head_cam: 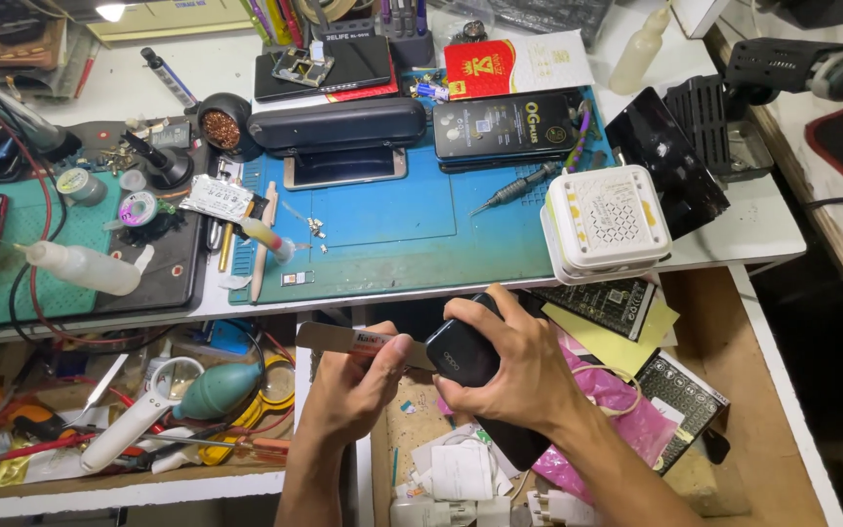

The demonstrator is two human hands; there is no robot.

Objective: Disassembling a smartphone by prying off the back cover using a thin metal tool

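Presently the black phone (467, 366) sits over the open drawer (734, 410), just below the bench edge, back face up. Right hand (519, 371) wraps it from above, fingers clenched round its upper end. Left hand (353, 385) grips a flat metal pry tool (343, 340), blade tip touching the phone's edge. Behind: blue work mat (392, 229) carrying a white square box (605, 220) and a screwdriver (517, 187). Left drawer holds a teal bulb blower (219, 388).
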